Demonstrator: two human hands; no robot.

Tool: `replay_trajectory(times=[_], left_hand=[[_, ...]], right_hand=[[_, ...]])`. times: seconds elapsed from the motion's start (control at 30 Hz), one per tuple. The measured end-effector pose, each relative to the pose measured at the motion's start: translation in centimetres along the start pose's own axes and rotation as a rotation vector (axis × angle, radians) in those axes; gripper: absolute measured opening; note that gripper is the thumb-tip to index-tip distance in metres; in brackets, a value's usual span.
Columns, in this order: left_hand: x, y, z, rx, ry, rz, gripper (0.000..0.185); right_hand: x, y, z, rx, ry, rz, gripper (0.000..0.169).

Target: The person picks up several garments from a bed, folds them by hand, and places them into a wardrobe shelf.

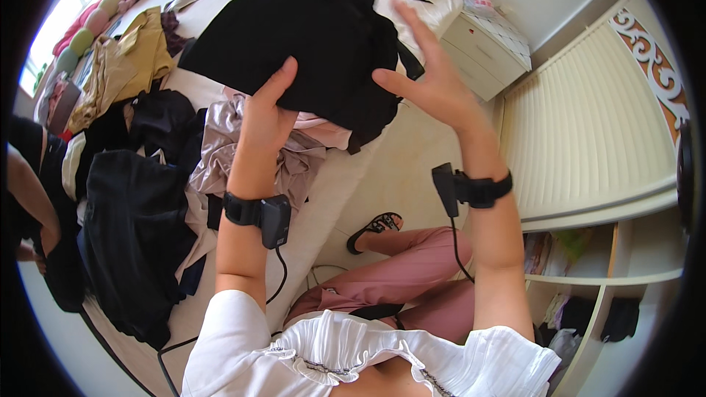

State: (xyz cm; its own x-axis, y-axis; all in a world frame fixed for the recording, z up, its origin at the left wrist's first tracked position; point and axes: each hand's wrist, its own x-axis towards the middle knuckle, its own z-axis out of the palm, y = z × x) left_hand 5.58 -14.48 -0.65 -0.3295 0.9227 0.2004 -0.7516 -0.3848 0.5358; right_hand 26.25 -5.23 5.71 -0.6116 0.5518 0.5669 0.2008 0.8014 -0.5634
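Observation:
A black garment [314, 38], spread out in front of me over the bed, shows dark folds and a strap-like end at its right side. My left hand [270, 105] grips its near edge, thumb on top and fingers hidden beneath the cloth. At the garment's right edge is my right hand [436, 71], its thumb and fingers spread apart and nothing held in them. Under the black cloth, a pale pink garment [325, 130] and a shiny mauve garment [218, 132] lie crumpled on the bed.
Black clothes [132, 220] and tan trousers [127, 60] are heaped on the bed [336, 198] to the left. Another person's arm [33, 193] is at the far left. A white drawer cabinet [480, 55] and an open wardrobe shelf [601, 281] stand on the right.

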Motion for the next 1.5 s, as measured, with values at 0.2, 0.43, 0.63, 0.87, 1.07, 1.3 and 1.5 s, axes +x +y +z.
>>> replay_trajectory(times=[0.2, 0.43, 0.63, 0.87, 1.07, 1.3, 1.5], left_hand=[[-2.8, -0.8, 6.2, 0.362, -0.387, -0.371, 0.038], [-4.9, -12.3, 13.1, 0.597, -1.121, -0.406, 0.033], [-12.2, -18.7, 16.0, 0.597, -1.747, 0.034, 0.044], [-21.7, -22.3, 4.9, 0.688, -1.869, -0.473, 0.039], [-23.1, -20.1, 1.4, 0.835, -1.373, -0.939, 0.047], [-23.0, -23.7, -1.2, 0.774, -0.568, -1.262, 0.033], [-21.4, -24.0, -3.0, 1.368, -0.756, -0.555, 0.047]], right_hand=[[-4.2, -4.5, -9.1, -0.092, -0.106, -0.008, 0.123], [-15.0, -11.6, -16.2, -0.609, -0.16, 0.367, 0.133], [-27.2, -16.6, -15.8, -1.064, -0.117, 0.348, 0.101], [-37.9, -16.7, -6.7, -0.585, -0.311, 0.869, 0.101], [-39.3, -12.7, -5.3, -0.497, -0.222, 0.768, 0.07], [-41.0, -5.8, -4.5, -0.627, -0.102, 0.871, 0.096], [-40.4, -4.9, -4.8, -0.444, -0.167, 1.11, 0.082]])
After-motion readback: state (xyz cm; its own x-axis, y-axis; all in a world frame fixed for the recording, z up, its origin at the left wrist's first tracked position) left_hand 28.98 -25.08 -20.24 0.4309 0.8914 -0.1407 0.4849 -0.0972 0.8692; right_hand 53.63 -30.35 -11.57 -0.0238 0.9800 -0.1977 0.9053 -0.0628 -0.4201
